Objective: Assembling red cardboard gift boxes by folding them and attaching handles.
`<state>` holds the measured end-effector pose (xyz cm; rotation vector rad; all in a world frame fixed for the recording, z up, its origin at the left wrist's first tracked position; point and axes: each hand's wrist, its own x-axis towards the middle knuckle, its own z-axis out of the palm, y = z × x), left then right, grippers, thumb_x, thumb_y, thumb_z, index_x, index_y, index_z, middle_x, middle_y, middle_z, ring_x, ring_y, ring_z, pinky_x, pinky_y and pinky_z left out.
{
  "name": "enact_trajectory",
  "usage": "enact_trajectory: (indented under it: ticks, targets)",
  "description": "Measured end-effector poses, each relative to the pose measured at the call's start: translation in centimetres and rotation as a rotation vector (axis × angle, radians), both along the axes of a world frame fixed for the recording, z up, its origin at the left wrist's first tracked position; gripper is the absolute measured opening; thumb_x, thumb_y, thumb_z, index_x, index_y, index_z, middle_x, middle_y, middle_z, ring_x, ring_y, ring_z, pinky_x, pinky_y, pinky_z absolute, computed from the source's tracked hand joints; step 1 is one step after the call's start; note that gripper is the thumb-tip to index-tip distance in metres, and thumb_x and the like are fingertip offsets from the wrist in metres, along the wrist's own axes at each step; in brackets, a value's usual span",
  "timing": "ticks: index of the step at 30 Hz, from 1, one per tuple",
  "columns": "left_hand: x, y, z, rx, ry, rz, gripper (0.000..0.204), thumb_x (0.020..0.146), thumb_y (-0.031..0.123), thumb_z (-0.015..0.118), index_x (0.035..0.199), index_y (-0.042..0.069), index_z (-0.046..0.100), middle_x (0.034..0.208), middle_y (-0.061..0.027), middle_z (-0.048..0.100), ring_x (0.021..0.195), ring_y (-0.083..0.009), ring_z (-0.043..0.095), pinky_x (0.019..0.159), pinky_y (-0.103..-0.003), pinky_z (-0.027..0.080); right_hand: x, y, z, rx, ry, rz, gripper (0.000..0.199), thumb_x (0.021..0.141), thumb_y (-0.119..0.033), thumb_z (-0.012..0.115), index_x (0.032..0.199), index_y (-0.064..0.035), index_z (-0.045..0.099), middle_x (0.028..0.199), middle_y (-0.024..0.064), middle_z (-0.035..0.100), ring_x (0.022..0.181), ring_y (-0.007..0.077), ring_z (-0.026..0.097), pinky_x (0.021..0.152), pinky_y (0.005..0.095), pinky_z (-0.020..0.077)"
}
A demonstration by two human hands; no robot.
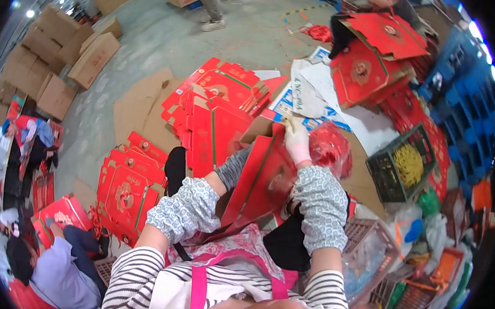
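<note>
A red cardboard carton (260, 181), partly folded with brown inner sides, stands tilted in front of my body. My right hand (297, 140), in a pale glove, is closed on its upper edge near the far corner. My left hand (235, 168), in dark grey knit, reaches against the brown side of the carton; its fingers are hidden behind the board. Patterned sleeve covers wrap both forearms. Just beyond the carton lies a stack of flat red cartons (218, 121), and beside my right wrist is a red plastic bag (330, 148).
More flat red cartons (126, 189) lie to the left. A dark green crate (403, 164) with yellow straps stands at the right, near blue pallets (465, 117). Co-workers handle red cartons at lower left and upper right. Brown boxes (94, 60) stand at far left.
</note>
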<state>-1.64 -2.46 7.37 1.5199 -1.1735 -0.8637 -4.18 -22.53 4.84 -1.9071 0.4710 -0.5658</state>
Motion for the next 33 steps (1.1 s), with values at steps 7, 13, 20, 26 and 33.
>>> enact_trajectory:
  ticks: [7,13,20,26,33]
  targets:
    - [2.1,1.9,-3.2,-0.258,1.408,0.068,0.032,0.097,0.024,0.036,0.117,0.004,0.053,0.111,-0.0113,0.060,0.099,-0.0213,0.058,0.085,-0.033,0.050,-4.6,1.6,3.3,-0.116,-0.049,-0.009,0.022,0.091,-0.017,0.041,0.105,-0.0041,0.051,0.081,0.0122,0.067,0.080,0.0334,0.063,0.071,0.0433,0.0482]
    - [2.5,2.0,-3.2,-0.189,1.297,0.069,0.029,0.096,0.021,0.036,0.111,0.003,0.054,0.104,-0.0118,0.062,0.093,-0.0227,0.060,0.081,-0.033,0.051,-6.6,3.8,1.4,-0.205,0.304,0.227,0.014,0.086,-0.018,0.047,0.094,-0.0079,0.053,0.075,0.0108,0.066,0.075,0.0317,0.064,0.068,0.0437,0.0489]
    - [2.3,1.9,-3.4,0.023,1.015,0.435,0.027,0.095,0.022,0.040,0.104,0.003,0.056,0.094,-0.0117,0.064,0.082,-0.0233,0.063,0.074,-0.035,0.052,-6.6,5.7,0.6,-0.226,0.327,0.277,0.011,0.085,-0.017,0.051,0.088,-0.0080,0.056,0.074,0.0089,0.066,0.073,0.0300,0.064,0.064,0.0421,0.0489]
    - [2.8,2.1,-4.4,-0.110,1.138,0.351,0.021,0.090,0.021,0.052,0.102,0.005,0.058,0.088,-0.0084,0.065,0.073,-0.0192,0.063,0.063,-0.029,0.053,-6.3,6.2,0.5,-0.160,0.304,0.273,0.011,0.085,-0.018,0.052,0.086,-0.0070,0.055,0.071,0.0101,0.065,0.067,0.0309,0.063,0.062,0.0423,0.0487]
    - [2.5,1.2,-4.6,-0.016,1.223,0.512,0.018,0.089,0.021,0.054,0.099,0.007,0.060,0.085,-0.0074,0.065,0.069,-0.0166,0.063,0.060,-0.028,0.052,-5.4,7.5,0.8,-0.600,0.443,0.265,0.017,0.086,-0.024,0.052,0.090,-0.0075,0.052,0.066,0.0168,0.062,0.065,0.0342,0.062,0.059,0.0474,0.0469]
